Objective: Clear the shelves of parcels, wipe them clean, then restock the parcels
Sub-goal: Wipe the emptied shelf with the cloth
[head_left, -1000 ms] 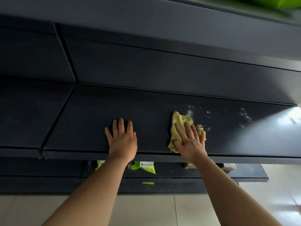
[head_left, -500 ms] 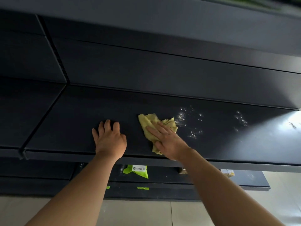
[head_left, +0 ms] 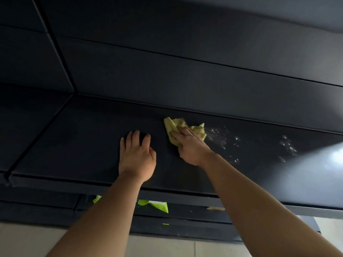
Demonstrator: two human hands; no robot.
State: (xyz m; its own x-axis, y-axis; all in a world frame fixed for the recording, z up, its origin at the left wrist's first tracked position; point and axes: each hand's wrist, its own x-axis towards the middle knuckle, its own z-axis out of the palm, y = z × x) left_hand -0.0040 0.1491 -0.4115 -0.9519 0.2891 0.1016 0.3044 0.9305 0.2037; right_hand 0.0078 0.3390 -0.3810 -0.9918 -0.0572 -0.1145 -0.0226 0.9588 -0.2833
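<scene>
The right hand point(head_left: 191, 147) pressed straight fingers point(head_left: 186, 132) onto the crumpled yellow cloth point(head_left: 173, 125) at mid-frame on the dark shelf point(head_left: 83, 141). The left hand point(head_left: 137, 160) lay spread just left. White specks point(head_left: 224, 138) dotted the shelf rightward; green parcels point(head_left: 157, 205) showed at the bottom.

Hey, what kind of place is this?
Likely a shop or parcel storeroom: tiered dark metal shelving, bright green parcels on a lower shelf, and a pale tiled floor beneath.
</scene>
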